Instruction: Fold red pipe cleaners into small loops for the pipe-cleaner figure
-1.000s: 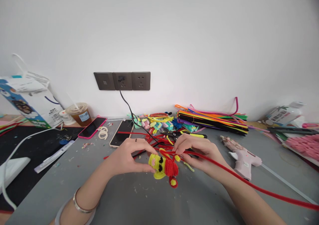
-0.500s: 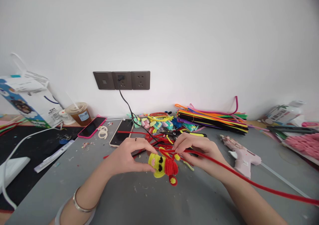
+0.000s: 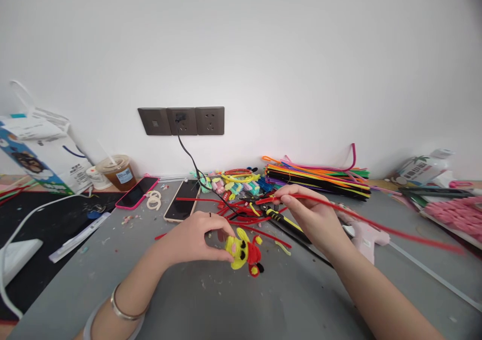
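Your left hand (image 3: pixel 192 237) pinches the yellow-and-red pipe-cleaner doll (image 3: pixel 235 249) by its yellow end, over the grey table (image 3: pixel 226 307). Its yellow and red parts already sit together. Your right hand (image 3: pixel 314 217) pinches a long red pipe cleaner (image 3: pixel 341 209), apart from the doll. A plastic cup (image 3: pixel 123 176) holds brown drink (image 3: pixel 128 185).

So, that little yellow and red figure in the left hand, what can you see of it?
The small figure looks made of fuzzy stems. Its yellow end has two black patches, a pink patch and a yellow loop-like piece on either side; its red end has two small red parts with yellow middles, one beside a black bit. It lies sideways, yellow end toward the left hand, which pinches it over the grey table.
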`<state>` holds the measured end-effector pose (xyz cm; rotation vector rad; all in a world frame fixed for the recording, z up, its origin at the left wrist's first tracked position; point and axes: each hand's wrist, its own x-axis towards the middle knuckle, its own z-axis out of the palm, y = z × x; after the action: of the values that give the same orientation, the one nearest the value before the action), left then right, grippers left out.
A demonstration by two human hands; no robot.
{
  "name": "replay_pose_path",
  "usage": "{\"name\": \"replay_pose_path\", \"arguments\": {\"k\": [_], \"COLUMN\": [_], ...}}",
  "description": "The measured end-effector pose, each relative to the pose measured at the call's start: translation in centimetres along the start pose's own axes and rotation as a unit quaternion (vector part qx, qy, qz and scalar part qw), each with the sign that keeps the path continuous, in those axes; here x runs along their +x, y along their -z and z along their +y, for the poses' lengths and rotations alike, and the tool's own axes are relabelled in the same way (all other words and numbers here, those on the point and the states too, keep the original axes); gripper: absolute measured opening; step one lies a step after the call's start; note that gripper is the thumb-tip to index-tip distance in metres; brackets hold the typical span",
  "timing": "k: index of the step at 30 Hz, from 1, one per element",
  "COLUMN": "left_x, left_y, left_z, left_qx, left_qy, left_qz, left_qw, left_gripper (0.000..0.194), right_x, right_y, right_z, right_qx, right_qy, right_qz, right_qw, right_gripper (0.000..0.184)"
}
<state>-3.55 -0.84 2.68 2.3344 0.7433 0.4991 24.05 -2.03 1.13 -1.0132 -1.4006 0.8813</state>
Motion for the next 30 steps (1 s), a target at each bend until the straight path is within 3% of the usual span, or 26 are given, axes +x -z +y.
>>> {"name": "replay_pose_path", "arguments": {"k": [5, 9, 13, 17, 22, 30], "left_x": [0.1, 0.4, 0.6, 0.8, 0.9, 1.1], "left_y": [-0.7, -1.6, -2.5, -2.6, -2.3, -3.3], "left_z": [-0.2, -0.1, 0.1, -0.2, -0.4, -0.6], "left_qx": [0.019, 0.045, 0.103, 0.083, 0.061, 0.152], "left_qy": [0.074, 0.112, 0.144, 0.155, 0.146, 0.104], "left_qz": [0.016, 0.039, 0.009, -0.016, 0.061, 0.104], "left_qw": [0.997, 0.992, 0.984, 0.984, 0.986, 0.977], "left_gripper": [0.023, 0.024, 0.032, 0.041, 0.036, 0.016], "right_x": [0.5, 0.3, 0.0, 0.1, 0.2, 0.3], "right_y": [-0.3, -0.8, -1.0, -1.1, -1.2, -1.3], "right_z": [0.1, -0.3, -0.2, 0.1, 0.3, 0.6], "right_qx": [0.047, 0.044, 0.050, 0.032, 0.026, 0.036], "right_qy": [-0.094, -0.124, -0.144, -0.135, -0.108, -0.104], "right_qz": [-0.040, -0.074, -0.097, -0.106, -0.112, -0.092], "right_qw": [0.994, 0.989, 0.984, 0.985, 0.987, 0.990], "right_gripper": [0.051, 0.051, 0.051, 0.051, 0.051, 0.061]}}
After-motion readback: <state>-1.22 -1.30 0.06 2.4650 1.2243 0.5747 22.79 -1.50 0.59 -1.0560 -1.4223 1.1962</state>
